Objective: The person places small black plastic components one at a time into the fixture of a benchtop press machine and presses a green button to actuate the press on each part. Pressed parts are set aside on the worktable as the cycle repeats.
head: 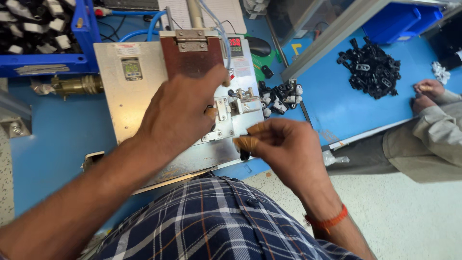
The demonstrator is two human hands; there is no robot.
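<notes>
On metal plate (120, 103), grey rectangular label (132, 68), red display (235, 46)

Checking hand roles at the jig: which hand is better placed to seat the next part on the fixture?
Probably right. The right hand pinches a small black part just below the metal fixture. The left hand already lies over the fixture plate; what its fingers grip is hidden.

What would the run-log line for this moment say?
left hand: over metal fixture | right hand: pinching small black part | loose black parts beside fixture | co-worker's hands at separate pile
</notes>
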